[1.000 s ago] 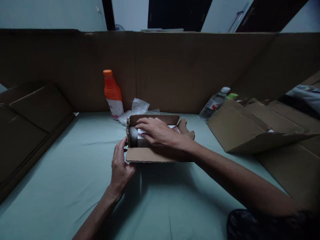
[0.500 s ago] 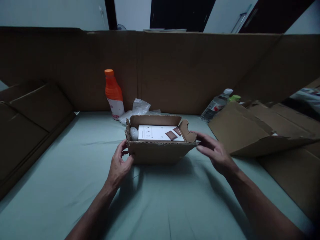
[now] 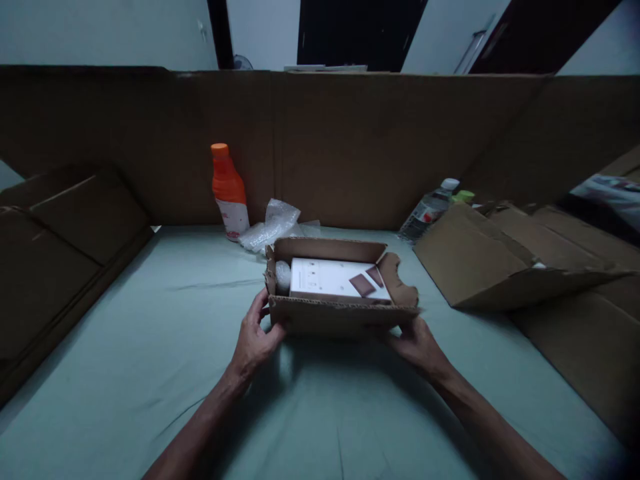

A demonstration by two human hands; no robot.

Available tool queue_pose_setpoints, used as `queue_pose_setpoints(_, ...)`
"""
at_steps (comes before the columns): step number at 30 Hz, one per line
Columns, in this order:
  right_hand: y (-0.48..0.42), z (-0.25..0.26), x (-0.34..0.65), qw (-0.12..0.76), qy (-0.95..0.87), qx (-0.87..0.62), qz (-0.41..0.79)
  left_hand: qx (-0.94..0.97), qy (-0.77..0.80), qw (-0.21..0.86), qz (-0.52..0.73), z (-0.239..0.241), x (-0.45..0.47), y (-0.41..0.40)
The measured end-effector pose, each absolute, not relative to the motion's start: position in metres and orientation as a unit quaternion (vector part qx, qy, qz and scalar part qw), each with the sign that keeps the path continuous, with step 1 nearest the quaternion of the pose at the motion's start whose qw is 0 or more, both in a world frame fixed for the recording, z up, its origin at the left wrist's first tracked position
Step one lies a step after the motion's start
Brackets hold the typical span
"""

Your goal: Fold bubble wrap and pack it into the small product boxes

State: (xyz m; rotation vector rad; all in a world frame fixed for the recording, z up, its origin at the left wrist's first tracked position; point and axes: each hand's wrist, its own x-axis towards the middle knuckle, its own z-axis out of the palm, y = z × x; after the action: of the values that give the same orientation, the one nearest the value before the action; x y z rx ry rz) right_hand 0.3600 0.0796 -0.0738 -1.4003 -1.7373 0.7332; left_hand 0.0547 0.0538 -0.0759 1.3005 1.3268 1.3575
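A small open cardboard box [image 3: 330, 319] is in the middle of the head view, its right flap folded outward. Inside it lies a white printed box [image 3: 327, 277] with brown squares on its top. Left of that, a bubble-wrapped item [image 3: 283, 275] is tucked against the wall. My left hand [image 3: 257, 337] grips the cardboard box's left end, thumb on the near face. At the lower right corner, my right hand [image 3: 417, 347] holds the same box, with its fingertips partly hidden beneath the flap.
Behind the box lies crumpled bubble wrap [image 3: 274, 223] beside an upright orange bottle [image 3: 230, 193]. A clear plastic bottle [image 3: 429, 212] leans at the right, next to a larger cardboard box [image 3: 475, 257]. Tall cardboard panels [image 3: 350, 147] border the green cloth surface [image 3: 200, 267].
The cardboard box has shifted right and nearer to me, with its inside showing more. My right hand has gone from the flap's edge to a hold lower down at the corner.
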Motion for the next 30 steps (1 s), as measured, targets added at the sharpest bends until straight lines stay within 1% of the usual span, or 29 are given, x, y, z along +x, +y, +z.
queue_pose_setpoints(2, 0.062, -0.076, 0.355, 0.391, -0.696, -0.530, 0.285, 0.499, 0.545, 0.411, 0.534, -0.078, 0.045, 0.034)
queue_pose_setpoints(5, 0.049, -0.071, 0.318, 0.392, -0.732, -0.468, 0.302, 0.445, 0.592, 0.399, 0.541, -0.082, 0.015, 0.005)
queue_pose_setpoints(8, 0.053, -0.061, 0.280, 0.394, -0.755, -0.420, 0.313, 0.408, 0.647, 0.340, 0.548, -0.080, -0.008, -0.009)
queue_pose_setpoints(10, 0.058, -0.056, 0.272, 0.404, -0.749, -0.421, 0.315, 0.415, 0.646, 0.317, 0.557, -0.076, -0.008, -0.010)
queue_pose_setpoints(13, 0.055, -0.058, 0.290, 0.395, -0.727, -0.465, 0.315, 0.453, 0.601, 0.339, 0.564, -0.072, 0.007, -0.012)
queue_pose_setpoints(16, 0.039, -0.067, 0.318, 0.372, -0.720, -0.499, 0.308, 0.474, 0.588, 0.370, 0.541, -0.075, 0.023, -0.021)
queue_pose_setpoints(19, 0.022, -0.079, 0.329, 0.383, -0.727, -0.487, 0.295, 0.466, 0.619, 0.364, 0.517, -0.087, 0.025, -0.039)
queue_pose_setpoints(22, 0.017, -0.089, 0.328, 0.386, -0.732, -0.467, 0.312, 0.453, 0.633, 0.364, 0.511, -0.096, 0.018, -0.052)
queue_pose_setpoints(26, 0.031, -0.098, 0.331, 0.367, -0.737, -0.452, 0.344, 0.443, 0.634, 0.379, 0.507, -0.099, 0.012, -0.059)
queue_pose_setpoints(30, 0.052, -0.098, 0.339, 0.359, -0.755, -0.423, 0.350, 0.454, 0.637, 0.369, 0.502, -0.098, 0.011, -0.060)
